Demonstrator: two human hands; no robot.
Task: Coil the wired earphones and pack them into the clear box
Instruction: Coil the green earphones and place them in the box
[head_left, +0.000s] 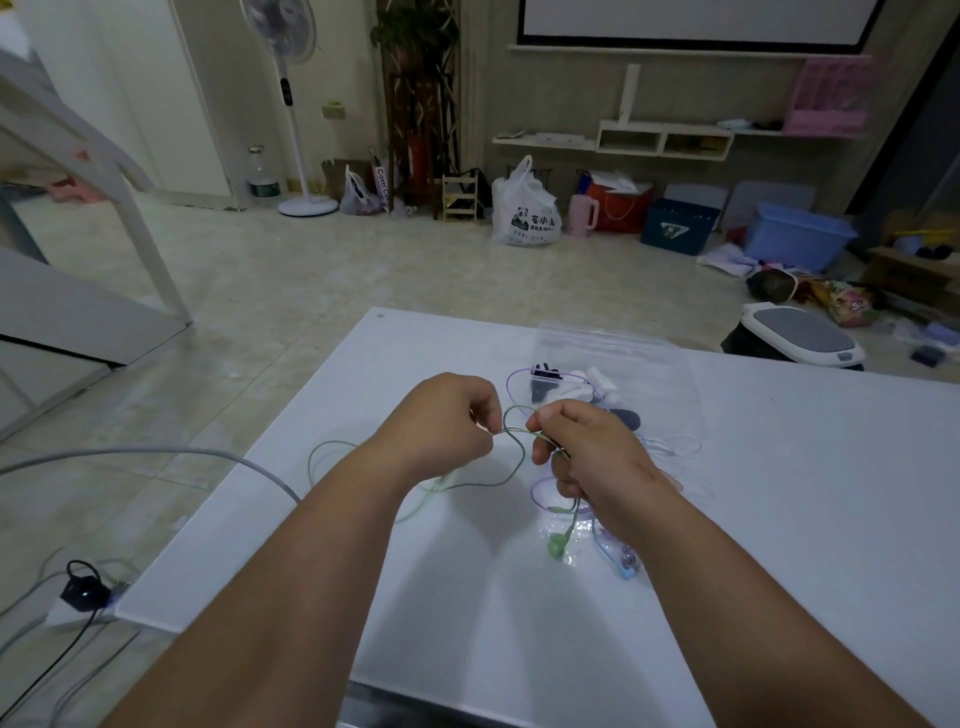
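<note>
Pinching the green cable (522, 461) between thumb and forefinger, your left hand (447, 421) sits just beside your right hand (592, 457), whose curled fingers clasp a few gathered turns of the same cable. Both hands are closed on it, and neither has a finger spare. You work over the white table (779, 519), probably so the slack can lie flat and feed without snagging. The clear bag (623, 348) lies at the far side, and the box (545, 382) sits on it just beyond your knuckles, near enough for a short reach once the coil is done. Nothing green is in it yet. A purple cable (511, 384) and a blue earbud (627, 564) lie around your right hand, touching or crossing the green one, so they may drag along. The unwound green length trails from your pinch leftward and towards you, curling into a wide loop near the table's left edge. The turns in your right hand seem to run lengthwise down the palm, though your fingers hide most of them. Below that hand the green earbud (557, 546) hangs, pointing down and towards you.
</note>
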